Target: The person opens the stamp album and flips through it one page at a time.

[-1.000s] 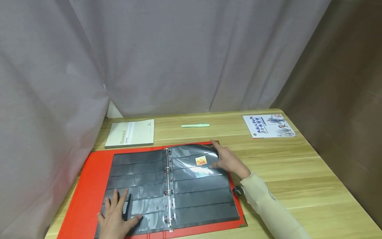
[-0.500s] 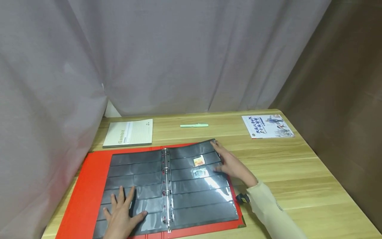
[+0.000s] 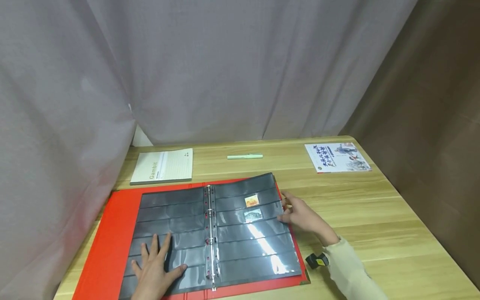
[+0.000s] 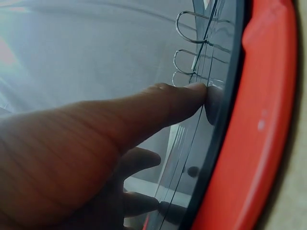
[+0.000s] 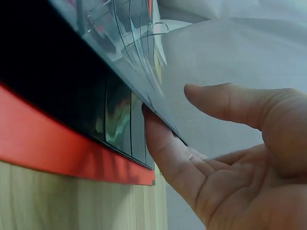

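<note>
A red ring binder (image 3: 112, 233) lies open on the table, with black pocket pages on both sides of its metal rings (image 3: 211, 233). Two small stamps, an orange one (image 3: 252, 201) and a bluish one (image 3: 253, 215), sit in pockets of the right-hand page (image 3: 258, 250). My left hand (image 3: 153, 271) rests with spread fingers on the left-hand page (image 3: 170, 214). At the outer edge of the right-hand page is my right hand (image 3: 305, 214). In the right wrist view its index finger (image 5: 165, 143) reaches under the lifted page edge, while the thumb (image 5: 220, 100) stands apart above it.
Behind the binder lie a cream notebook (image 3: 163, 166) on the left and a pale green pen (image 3: 245, 156) in the middle. A white illustrated booklet (image 3: 337, 157) lies at the back right. Grey curtains (image 3: 225, 75) hang behind the wooden table (image 3: 375, 221).
My right hand has slid from the page's upper right corner down along its outer edge and outward. The page's upper corner now shows uncovered. The left hand has shifted slightly rightward on its page.
</note>
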`<action>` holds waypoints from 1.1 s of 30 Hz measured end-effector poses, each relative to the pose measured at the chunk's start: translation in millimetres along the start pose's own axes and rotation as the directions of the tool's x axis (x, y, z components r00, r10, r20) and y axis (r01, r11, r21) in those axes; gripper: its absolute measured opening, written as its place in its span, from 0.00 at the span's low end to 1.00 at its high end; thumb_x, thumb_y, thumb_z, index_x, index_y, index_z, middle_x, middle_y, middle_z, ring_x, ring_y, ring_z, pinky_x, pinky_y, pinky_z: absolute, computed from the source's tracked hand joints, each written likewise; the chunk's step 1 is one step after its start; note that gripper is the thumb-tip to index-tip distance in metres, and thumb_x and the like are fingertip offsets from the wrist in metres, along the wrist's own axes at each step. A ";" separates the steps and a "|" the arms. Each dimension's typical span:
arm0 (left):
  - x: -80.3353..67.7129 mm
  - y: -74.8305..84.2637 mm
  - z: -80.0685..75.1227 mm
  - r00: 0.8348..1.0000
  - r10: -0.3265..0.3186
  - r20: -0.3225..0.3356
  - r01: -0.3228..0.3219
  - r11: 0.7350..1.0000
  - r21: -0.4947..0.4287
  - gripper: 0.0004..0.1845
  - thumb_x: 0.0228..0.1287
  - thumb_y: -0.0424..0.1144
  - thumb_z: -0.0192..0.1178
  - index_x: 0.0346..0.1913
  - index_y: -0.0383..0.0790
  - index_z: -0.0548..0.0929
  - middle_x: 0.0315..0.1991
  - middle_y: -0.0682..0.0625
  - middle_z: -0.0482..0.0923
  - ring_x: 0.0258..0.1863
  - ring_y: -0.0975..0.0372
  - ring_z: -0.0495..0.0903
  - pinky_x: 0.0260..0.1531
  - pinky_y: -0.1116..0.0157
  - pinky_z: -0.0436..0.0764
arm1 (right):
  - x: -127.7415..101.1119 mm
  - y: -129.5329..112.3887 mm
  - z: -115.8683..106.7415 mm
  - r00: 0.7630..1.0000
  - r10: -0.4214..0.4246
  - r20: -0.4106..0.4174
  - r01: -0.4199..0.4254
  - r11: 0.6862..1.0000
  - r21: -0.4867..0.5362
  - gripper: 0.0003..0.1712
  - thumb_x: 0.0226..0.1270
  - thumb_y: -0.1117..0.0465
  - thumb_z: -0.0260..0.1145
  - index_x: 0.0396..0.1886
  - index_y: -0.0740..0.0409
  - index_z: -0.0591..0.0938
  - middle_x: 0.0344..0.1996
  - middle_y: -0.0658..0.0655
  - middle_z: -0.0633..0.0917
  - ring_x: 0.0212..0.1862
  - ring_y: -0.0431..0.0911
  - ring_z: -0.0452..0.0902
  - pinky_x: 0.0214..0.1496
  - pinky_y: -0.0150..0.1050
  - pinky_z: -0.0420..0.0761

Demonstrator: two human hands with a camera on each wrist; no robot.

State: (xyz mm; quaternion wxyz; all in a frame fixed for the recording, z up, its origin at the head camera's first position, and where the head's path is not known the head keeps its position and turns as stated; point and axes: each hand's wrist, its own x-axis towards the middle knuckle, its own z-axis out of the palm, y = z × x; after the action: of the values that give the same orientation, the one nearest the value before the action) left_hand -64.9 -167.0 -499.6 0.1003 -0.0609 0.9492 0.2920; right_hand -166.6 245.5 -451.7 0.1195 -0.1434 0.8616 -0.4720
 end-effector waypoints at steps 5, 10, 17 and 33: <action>1.1 0.1 0.0 1.000 -0.001 0.004 0.001 1.000 0.016 0.57 0.49 0.57 0.77 0.77 0.37 0.61 0.76 0.23 0.41 0.71 0.23 0.33 0.58 0.21 0.33 | -2.9 -1.2 -0.5 0.997 -0.006 0.079 0.004 1.000 0.027 0.47 0.59 0.78 0.65 0.75 0.80 0.52 0.29 0.57 0.73 0.27 0.45 0.75 0.27 0.40 0.83; 1.8 3.0 0.7 1.000 -0.011 -0.014 0.012 0.999 0.039 0.53 0.48 0.56 0.78 0.74 0.34 0.68 0.76 0.23 0.44 0.71 0.22 0.35 0.58 0.21 0.35 | -8.4 -2.8 -2.7 0.985 0.011 0.174 -0.025 0.997 0.078 0.54 0.56 0.81 0.57 0.80 0.69 0.42 0.25 0.55 0.71 0.22 0.47 0.75 0.23 0.51 0.84; 1.4 3.6 1.9 1.000 -0.017 -0.023 0.018 0.999 0.051 0.52 0.47 0.56 0.78 0.72 0.34 0.70 0.75 0.22 0.45 0.71 0.22 0.36 0.58 0.21 0.36 | -12.0 -2.7 -6.6 0.979 0.001 0.204 -0.021 0.995 0.096 0.54 0.54 0.82 0.55 0.80 0.71 0.41 0.23 0.52 0.67 0.22 0.45 0.72 0.24 0.49 0.84; -2.0 6.5 0.2 1.000 -0.009 -0.029 0.010 1.000 0.028 0.50 0.49 0.54 0.78 0.72 0.32 0.70 0.75 0.22 0.44 0.71 0.22 0.35 0.58 0.21 0.35 | -25.4 -9.1 -16.0 0.986 0.033 0.163 -0.075 0.963 0.258 0.42 0.58 0.81 0.49 0.75 0.74 0.52 0.30 0.60 0.75 0.24 0.44 0.73 0.25 0.47 0.84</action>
State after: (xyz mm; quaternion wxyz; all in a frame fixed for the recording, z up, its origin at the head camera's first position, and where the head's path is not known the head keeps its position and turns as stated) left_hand -64.0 -161.3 -495.8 0.0888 -0.0682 0.9543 0.2771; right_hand -147.3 262.5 -433.8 0.2180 -0.1396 0.7826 -0.5661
